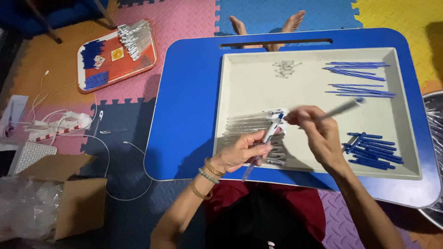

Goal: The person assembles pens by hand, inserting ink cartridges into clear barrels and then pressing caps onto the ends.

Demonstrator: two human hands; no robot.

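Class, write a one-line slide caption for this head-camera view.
Left hand holds a clear pen barrel while right hand brings a refill over a white tray.

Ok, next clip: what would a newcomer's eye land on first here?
Most likely the two hands at the centre: the left hand holds a clear pen barrel while the right hand holds a thin blurred pen part above a pale tray. The tray sits on a bright blue lap table, with blue pen caps at its lower right and blue refills at upper right.
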